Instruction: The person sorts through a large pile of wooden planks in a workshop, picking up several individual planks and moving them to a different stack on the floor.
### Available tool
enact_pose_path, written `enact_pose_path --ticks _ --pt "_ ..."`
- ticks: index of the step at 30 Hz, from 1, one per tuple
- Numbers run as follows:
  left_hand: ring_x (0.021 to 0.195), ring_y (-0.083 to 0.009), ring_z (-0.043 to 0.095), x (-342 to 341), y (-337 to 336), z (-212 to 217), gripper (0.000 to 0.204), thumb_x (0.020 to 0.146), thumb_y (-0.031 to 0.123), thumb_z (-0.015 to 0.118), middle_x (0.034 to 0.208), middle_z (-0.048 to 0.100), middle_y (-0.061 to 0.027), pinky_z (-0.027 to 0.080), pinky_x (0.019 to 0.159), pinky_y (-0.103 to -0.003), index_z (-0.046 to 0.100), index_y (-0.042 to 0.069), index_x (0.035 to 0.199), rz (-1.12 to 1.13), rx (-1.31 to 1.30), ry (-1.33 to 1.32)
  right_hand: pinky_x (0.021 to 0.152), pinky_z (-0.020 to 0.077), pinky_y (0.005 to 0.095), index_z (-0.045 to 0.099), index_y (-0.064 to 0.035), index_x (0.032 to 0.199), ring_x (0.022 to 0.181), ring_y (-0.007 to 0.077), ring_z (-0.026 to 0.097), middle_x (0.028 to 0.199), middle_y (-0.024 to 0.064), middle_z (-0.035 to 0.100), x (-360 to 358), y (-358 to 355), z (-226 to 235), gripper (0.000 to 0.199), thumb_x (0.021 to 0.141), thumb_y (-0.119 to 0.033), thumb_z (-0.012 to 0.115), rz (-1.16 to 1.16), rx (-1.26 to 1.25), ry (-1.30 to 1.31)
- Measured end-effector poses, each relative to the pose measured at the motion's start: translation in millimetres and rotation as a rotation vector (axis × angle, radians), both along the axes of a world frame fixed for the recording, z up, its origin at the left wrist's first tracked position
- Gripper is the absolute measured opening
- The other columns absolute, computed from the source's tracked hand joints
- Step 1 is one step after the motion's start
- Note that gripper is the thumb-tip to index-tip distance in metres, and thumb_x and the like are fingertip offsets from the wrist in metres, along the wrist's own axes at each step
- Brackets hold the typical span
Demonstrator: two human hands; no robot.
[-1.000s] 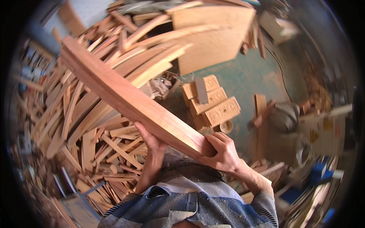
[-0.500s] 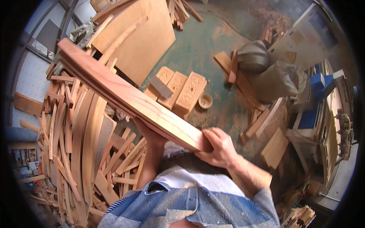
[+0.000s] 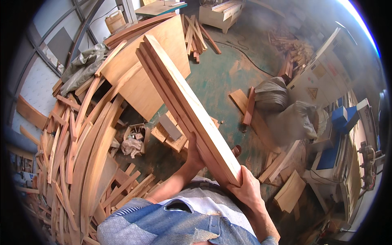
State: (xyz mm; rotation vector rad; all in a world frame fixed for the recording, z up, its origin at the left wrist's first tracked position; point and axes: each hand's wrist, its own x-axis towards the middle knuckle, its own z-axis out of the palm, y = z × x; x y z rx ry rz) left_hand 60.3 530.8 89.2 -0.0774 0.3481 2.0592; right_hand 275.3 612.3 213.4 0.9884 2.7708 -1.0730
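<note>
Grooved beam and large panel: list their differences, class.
The grooved beam is long and narrow; the panel is broad. The beam's side is stepped, while the panel's visible face is flat. The left hand and right hand hold the beam; neither touches the panel. Both are wooden.

Smooth wooden beam [image 3: 194, 110], matt denim garment [image 3: 179, 224]; wrinkled, plastic-looking sack [image 3: 296, 120]

Green floor [image 3: 212, 75] (brownish in patches), flat plank [image 3: 260, 127], grey sack [image 3: 270, 94], wood heap [image 3: 297, 51]

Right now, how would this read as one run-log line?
left hand: holding wooden beam | right hand: gripping beam's near end | beam: far end leftward | wood pile: person's left
</note>
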Motion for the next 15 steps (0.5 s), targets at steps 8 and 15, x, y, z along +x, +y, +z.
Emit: enact_pose_path --ticks 8,15 --pt "0.118 -0.0285 0.062 -22 200 -55 0.080 0.088 0.069 0.061 0.125 0.065 -0.0128 0.048 0.106 -0.048 0.053 0.007 0.139 -0.108 -0.014 -0.130 0.086 0.0511 0.0349 0.059 0.0017 0.119 0.097 0.0224 0.065 0.102 0.0158 0.070 -43 185 -12 0.050 0.073 -0.011 0.076 -0.280 -0.401 -0.072" --pt "0.115 -0.0266 0.065 -11 383 -99 0.080 0.082 0.067 0.071 0.124 0.068 -0.0105 0.051 0.103 -0.047 0.058 0.008 0.134 -0.165 -0.135 -0.291 0.096 0.0510 0.0370 0.051 0.0000 0.138 0.113 0.0279 0.066 0.119 0.0217 0.068 -40 382 -44 0.075 0.072 -0.015 0.082 -0.274 -0.515 -0.181"
